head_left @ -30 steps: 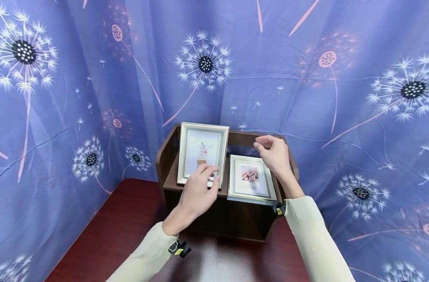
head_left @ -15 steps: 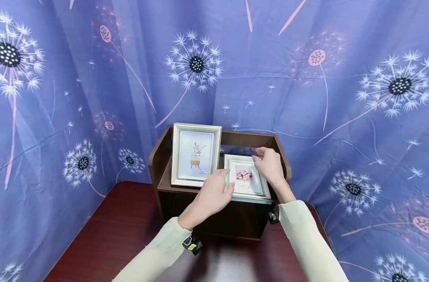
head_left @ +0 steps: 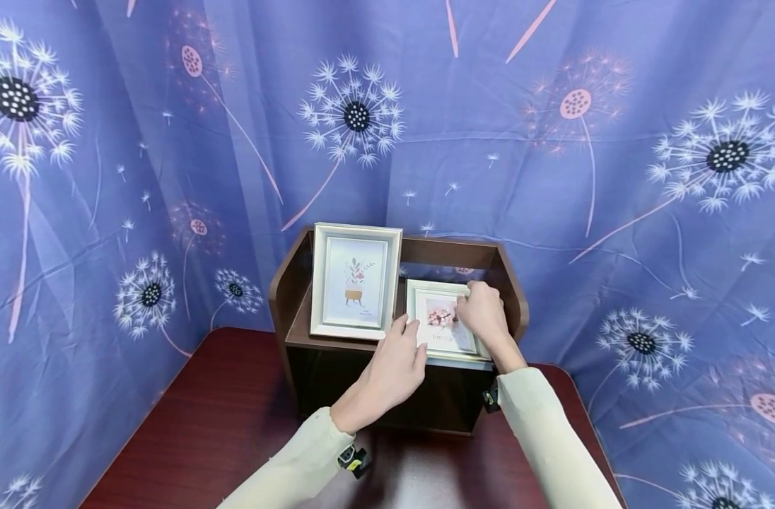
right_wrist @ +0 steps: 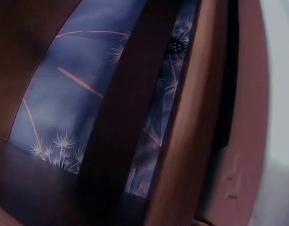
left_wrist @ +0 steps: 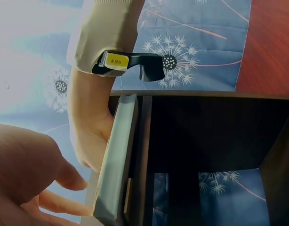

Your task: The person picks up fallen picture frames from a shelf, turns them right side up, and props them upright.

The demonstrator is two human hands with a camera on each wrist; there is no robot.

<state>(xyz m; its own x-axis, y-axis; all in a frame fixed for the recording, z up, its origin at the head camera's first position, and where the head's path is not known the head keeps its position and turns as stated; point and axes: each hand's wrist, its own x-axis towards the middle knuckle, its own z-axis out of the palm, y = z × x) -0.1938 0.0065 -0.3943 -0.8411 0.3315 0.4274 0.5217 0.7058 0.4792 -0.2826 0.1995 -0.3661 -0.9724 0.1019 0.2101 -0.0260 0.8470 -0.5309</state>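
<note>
On the top of a dark brown wooden shelf [head_left: 454, 251], a silver picture frame with pink flowers [head_left: 447, 344] lies leaning back at the right. My right hand [head_left: 487, 316] pinches its upper right edge, fingers curled over the border. Near the lower left corner of that frame is my left hand [head_left: 389, 371], its fingertips right at the edge and its fingers loosely extended. In the left wrist view, the frame's bottom edge [left_wrist: 115, 160] faces the camera, with the fingers of my left hand [left_wrist: 31, 183] beside it. A second silver frame with a potted plant print [head_left: 356, 279] stands upright at the left.
The shelf stands on a dark red table [head_left: 216, 403] and has raised sides and a back rail. Below its top is an open dark compartment [left_wrist: 210, 136]. Blue dandelion-print curtain [head_left: 247, 141] hangs close behind and at both sides.
My left hand has moved right, from the plant frame to the flower frame's left edge. The right hand has come down onto the flower frame's upper right edge and taken hold.
</note>
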